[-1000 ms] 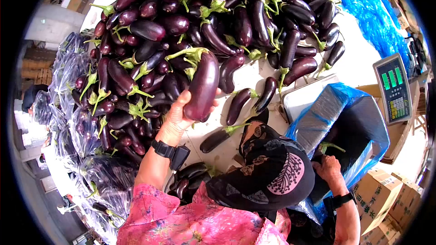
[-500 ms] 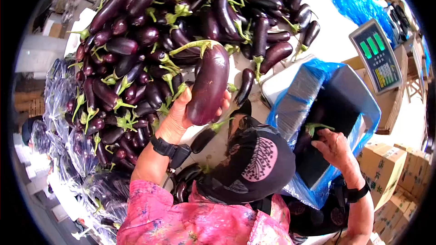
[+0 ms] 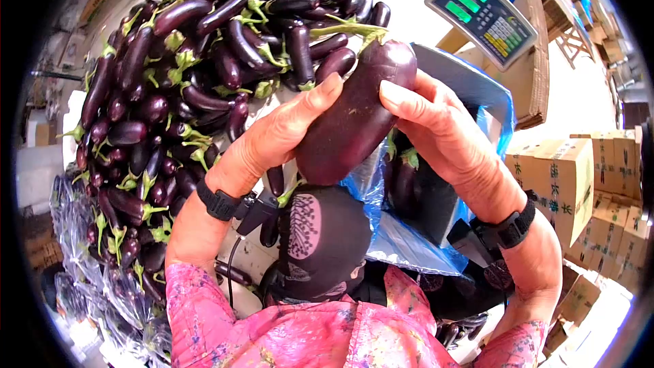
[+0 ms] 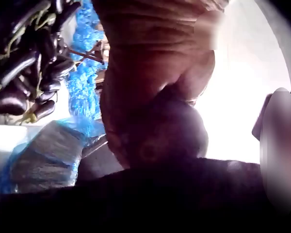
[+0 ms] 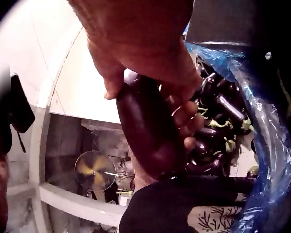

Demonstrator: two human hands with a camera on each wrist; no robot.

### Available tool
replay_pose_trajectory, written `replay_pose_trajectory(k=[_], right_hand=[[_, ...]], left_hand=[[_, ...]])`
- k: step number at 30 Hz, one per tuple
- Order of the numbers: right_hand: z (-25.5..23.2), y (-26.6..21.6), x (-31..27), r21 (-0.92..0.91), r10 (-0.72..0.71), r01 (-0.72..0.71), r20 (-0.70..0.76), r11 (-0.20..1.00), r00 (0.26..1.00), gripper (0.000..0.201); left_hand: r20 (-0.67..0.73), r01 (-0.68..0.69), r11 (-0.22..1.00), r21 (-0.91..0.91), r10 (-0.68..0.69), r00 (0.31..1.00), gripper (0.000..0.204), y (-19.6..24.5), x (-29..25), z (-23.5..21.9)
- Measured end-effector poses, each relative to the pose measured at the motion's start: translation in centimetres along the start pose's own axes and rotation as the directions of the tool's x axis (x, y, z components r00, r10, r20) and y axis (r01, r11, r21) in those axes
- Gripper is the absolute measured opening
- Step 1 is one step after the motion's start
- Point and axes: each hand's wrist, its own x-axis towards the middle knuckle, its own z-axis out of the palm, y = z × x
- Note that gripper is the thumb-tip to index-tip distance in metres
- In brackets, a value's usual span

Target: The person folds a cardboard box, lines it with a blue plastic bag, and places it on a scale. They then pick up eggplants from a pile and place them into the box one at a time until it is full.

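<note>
A large dark purple eggplant [image 3: 357, 112] with a green stem is held up between both hands, tilted, in front of the person's cap. My left hand [image 3: 289, 126] grips its left side, thumb along the skin. On the other side my right hand [image 3: 443, 119] holds its upper part, thumb on the near face. The right wrist view shows fingers [image 5: 182, 116] round the far side of the same eggplant. Beneath the right hand stands a box lined with blue plastic [image 3: 501, 95], with eggplants [image 3: 407, 180] inside. In the left wrist view, the held eggplant [image 4: 169, 126] is in deep shade.
A big heap of eggplants [image 3: 157, 109] covers the table's left and back. Clear plastic bags [image 3: 102, 279] line its left edge. Behind the box stands a scale display [image 3: 480, 13]. Cardboard cartons [image 3: 555, 177] are stacked at right. A fan [image 5: 94, 171] shows in the right wrist view.
My right hand has left an eggplant in the lined box and come up to the large eggplant. My left hand has carried that eggplant rightward. The head view has shifted right.
</note>
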Motion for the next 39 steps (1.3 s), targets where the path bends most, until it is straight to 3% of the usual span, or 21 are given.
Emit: replay_pose_trajectory(k=[2, 3, 5, 8, 10, 12, 15, 19, 22, 25, 30, 33, 34, 35, 37, 38, 39], right_hand=[[-0.3, 0.0, -0.7, 0.046, 0.043, -0.037, -0.134, 0.998, 0.990, 0.047], [-0.6, 0.1, -0.9, 0.072, 0.068, -0.055, -0.194, 0.996, 0.979, 0.047], [-2.0, 0.9, -1.1, 0.028, 0.064, -0.060, -0.201, 0.998, 0.978, 0.047], [-3.5, 2.2, -1.2, -0.016, 0.050, -0.053, -0.180, 0.998, 0.982, 0.044], [-2.5, 0.2, -1.9, 0.149, 0.165, -0.146, -0.127, 0.978, 0.978, 0.044], [-2.9, 0.6, -1.5, -0.090, 0.048, -0.053, -0.054, 0.995, 0.997, 0.047], [-2.6, -0.5, -2.4, -0.132, 0.130, -0.139, -0.077, 0.982, 0.989, 0.056], [-3.9, -1.7, -3.2, -0.166, 0.124, -0.141, -0.108, 0.976, 0.986, 0.058], [-5.6, -2.9, -4.5, -0.289, 0.147, -0.187, -0.152, 0.939, 0.977, 0.060], [-5.9, -2.1, -5.2, -0.233, 0.051, -0.108, -0.238, 0.966, 0.970, 0.059], [-5.9, -0.6, -4.6, 0.055, 0.034, -0.026, -0.134, 0.998, 0.990, 0.053], [-5.9, 0.5, -4.3, -0.018, 0.038, -0.045, -0.298, 0.999, 0.954, 0.090], [-5.4, 0.4, -4.3, -0.060, 0.022, -0.044, -0.331, 0.997, 0.944, 0.099], [-5.3, 0.4, -4.3, -0.070, 0.037, -0.066, -0.352, 0.995, 0.935, 0.098], [-5.0, 0.8, -3.8, -0.087, 0.072, -0.113, -0.380, 0.990, 0.922, 0.095], [-5.3, 1.3, -3.3, -0.014, 0.104, -0.117, -0.359, 0.993, 0.927, 0.086], [-4.9, 0.9, -3.1, 0.110, 0.162, -0.133, -0.332, 0.985, 0.929, 0.049]], left_hand=[[0.025, -0.125, 0.951, 0.283, 0.123, 0.992, 0.094, 0.2, 1.2, 0.4], [-0.003, -0.119, 0.914, 0.389, 0.130, 0.992, 0.089, 0.2, 1.0, 1.1], [-0.112, -0.094, 0.901, 0.424, 0.155, 0.982, 0.074, 0.4, 1.2, 2.5], [-0.108, -0.090, 0.921, 0.380, 0.141, 0.984, 0.070, 0.5, 1.3, 2.3], [-0.070, -0.082, 0.952, 0.294, 0.107, 0.992, 0.072, -0.2, 1.0, 0.9], [-0.049, -0.078, 0.950, 0.302, 0.097, 0.994, 0.077, -0.2, 0.7, 0.8], [0.019, -0.026, 0.964, 0.263, 0.022, 1.000, 0.081, -0.1, 0.7, 1.2], [0.028, -0.033, 0.990, 0.137, 0.030, 0.999, 0.085, 0.7, 1.2, 1.7], [0.032, -0.071, 0.997, 0.036, 0.070, 0.997, 0.086, 0.8, 1.7, 1.9], [0.101, -0.022, 1.000, -0.013, 0.023, 0.995, 0.086, 0.5, 2.3, 2.0], [0.255, 0.124, 0.992, -0.040, -0.110, 0.961, 0.079, 1.1, 3.3, 3.2], [0.222, 0.166, 0.986, 0.003, -0.163, 0.961, 0.081, 0.8, 3.8, 3.3], [0.223, 0.055, 0.986, 0.157, -0.090, 0.971, 0.080, 1.3, 3.9, 3.9], [0.125, 0.063, 0.959, 0.278, -0.101, 0.987, 0.077, 1.3, 3.8, 4.3], [0.002, -0.006, 0.923, 0.385, 0.006, 1.000, 0.065, 0.9, 4.2, 4.3], [-0.058, -0.002, 0.933, 0.360, 0.024, 0.998, 0.061, 1.3, 4.1, 4.4], [-0.100, 0.001, 0.950, 0.313, 0.032, 0.994, 0.063, 1.8, 3.7, 4.7]])
